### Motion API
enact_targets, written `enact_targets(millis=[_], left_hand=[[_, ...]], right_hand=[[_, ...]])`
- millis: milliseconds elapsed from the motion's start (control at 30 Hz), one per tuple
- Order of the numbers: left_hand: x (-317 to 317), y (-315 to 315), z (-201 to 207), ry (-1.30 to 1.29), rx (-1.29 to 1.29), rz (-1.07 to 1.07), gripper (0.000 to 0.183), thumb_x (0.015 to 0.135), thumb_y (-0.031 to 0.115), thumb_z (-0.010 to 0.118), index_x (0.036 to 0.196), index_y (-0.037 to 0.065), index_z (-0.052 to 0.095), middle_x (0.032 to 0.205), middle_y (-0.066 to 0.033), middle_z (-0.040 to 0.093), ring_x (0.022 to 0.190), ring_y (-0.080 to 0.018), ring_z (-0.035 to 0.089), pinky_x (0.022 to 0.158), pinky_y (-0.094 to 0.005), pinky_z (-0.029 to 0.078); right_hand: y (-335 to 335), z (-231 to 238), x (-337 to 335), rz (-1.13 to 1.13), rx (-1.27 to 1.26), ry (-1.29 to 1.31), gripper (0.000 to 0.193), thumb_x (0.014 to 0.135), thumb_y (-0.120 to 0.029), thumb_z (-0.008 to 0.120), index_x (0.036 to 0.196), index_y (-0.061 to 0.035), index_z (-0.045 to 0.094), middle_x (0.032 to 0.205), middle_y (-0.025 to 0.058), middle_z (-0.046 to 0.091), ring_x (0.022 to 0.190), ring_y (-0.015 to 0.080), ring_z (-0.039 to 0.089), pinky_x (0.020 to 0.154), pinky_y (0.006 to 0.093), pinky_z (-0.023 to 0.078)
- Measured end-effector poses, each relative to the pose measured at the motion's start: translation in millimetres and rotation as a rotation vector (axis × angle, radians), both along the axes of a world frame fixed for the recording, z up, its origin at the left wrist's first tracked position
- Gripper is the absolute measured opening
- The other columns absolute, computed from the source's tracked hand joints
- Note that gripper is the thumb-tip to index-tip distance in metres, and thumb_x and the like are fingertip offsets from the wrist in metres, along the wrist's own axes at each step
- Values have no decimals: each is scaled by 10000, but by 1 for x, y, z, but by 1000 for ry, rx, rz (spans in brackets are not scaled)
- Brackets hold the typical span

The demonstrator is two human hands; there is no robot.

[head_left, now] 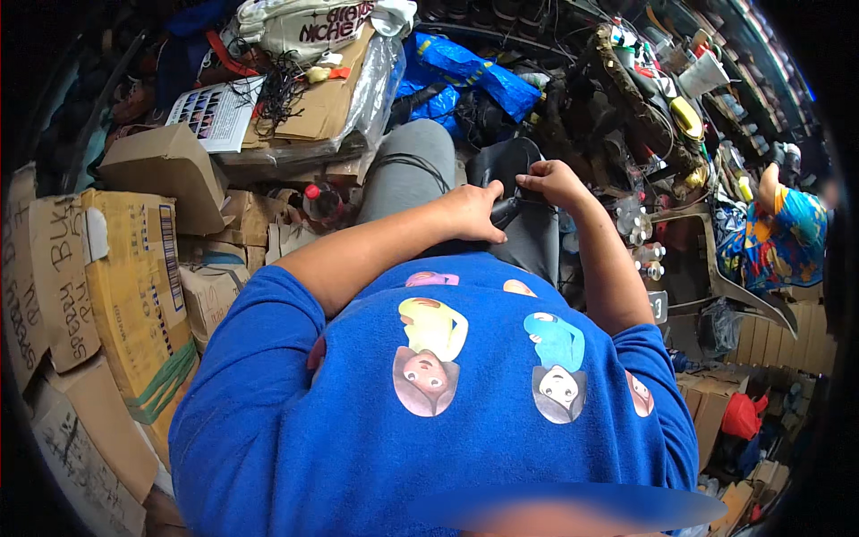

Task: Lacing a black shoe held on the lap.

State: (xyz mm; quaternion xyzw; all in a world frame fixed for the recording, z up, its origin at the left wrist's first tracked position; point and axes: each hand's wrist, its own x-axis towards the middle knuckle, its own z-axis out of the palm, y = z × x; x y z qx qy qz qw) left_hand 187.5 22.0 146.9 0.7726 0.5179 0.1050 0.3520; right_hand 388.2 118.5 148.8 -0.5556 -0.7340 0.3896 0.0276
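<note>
A black shoe (pixel 501 161) lies in my lap between my thighs, its smooth dark surface partly covered by my hands. My left hand (pixel 472 213) grips its near side, with the thumb and a finger over the edge. At the shoe's right side, my right hand (pixel 553 183) is closed in a pinch. Whatever lies between those fingertips is too small to make out. Thin black cords (pixel 416 163) drape over my grey-clad left knee (pixel 416 139).
Cardboard boxes (pixel 139 277) crowd the left. A bottle with a red cap (pixel 319 201) stands by my left leg. Ahead are a cardboard-topped stand (pixel 313 116) and a blue bag (pixel 474 76). Small bottles (pixel 646 259) and a person in a colourful shirt (pixel 778 237) are at right.
</note>
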Motion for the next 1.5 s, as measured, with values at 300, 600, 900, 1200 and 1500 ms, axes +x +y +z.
enact_targets(millis=[300, 600, 900, 1200, 1500], left_hand=[[-18, 82, 9, -306, 232, -56, 326, 780, 225, 658, 1073, 84, 631, 1052, -143, 631, 999, -287, 604, 883, -364, 468], [25, 101, -49, -429, 137, -29, 544, 737, 238, 729, 1200, 92, 485, 1194, -150, 515, 1153, -300, 496, 980, -368, 401], [10, 135, -37, -302, 118, -281, 452, 732, 230, 726, 1135, 82, 584, 1173, -126, 522, 1133, -279, 496, 987, -348, 387], [13, 157, -7, -181, -32, -504, 237, 720, 190, 742, 924, 88, 676, 1046, -92, 529, 1016, -236, 523, 916, -323, 417], [7, 155, -6, -253, -79, -518, 214, 739, 168, 724, 943, 107, 702, 1062, -66, 515, 1053, -217, 495, 933, -320, 403]], right_hand=[[-33, 21, -3, -26, 543, 46, 324, 761, -363, 712, 783, -45, 655, 734, 135, 605, 706, 285, 630, 656, 385, 491], [-37, 18, 25, 131, 106, 149, 225, 800, -195, 614, 768, 26, 585, 670, 195, 533, 623, 293, 549, 607, 396, 439], [-51, 35, 40, -63, 152, 375, 120, 824, -104, 647, 915, -27, 659, 715, 51, 482, 678, 131, 508, 630, 267, 422], [-37, 25, 34, -4, 202, 179, 301, 741, -16, 620, 1011, -121, 704, 794, 105, 545, 705, 244, 588, 650, 335, 487], [-32, 29, 25, 74, 254, 82, 279, 725, -42, 631, 986, -105, 708, 830, 129, 590, 747, 274, 623, 674, 350, 506]])
